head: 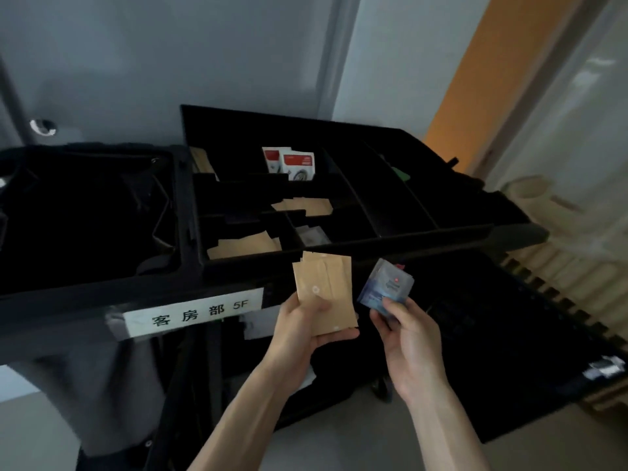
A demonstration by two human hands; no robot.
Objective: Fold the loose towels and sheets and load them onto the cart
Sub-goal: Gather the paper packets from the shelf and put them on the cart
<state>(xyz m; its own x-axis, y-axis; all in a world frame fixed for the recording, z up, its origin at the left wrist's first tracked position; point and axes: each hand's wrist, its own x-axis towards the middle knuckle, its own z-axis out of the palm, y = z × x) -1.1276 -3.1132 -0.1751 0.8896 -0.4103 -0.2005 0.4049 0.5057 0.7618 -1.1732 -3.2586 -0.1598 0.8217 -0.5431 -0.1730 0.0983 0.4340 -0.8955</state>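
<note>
Both hands at the cart point(339, 246), each holding packets
Left hand point(306, 324) grips brown envelopes point(324, 290), thumb on top; right hand point(404, 331) pinches blue sachets point(387, 288). No towels or sheets visible

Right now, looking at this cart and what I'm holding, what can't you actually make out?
- Head view: print on the blue sachets in the right hand is blurred.
- How many brown envelopes the left hand holds: they overlap.
- Black bag interior: too dark.
- Cart lower shelves: in shadow.
- Towels or sheets: none visible.
</note>
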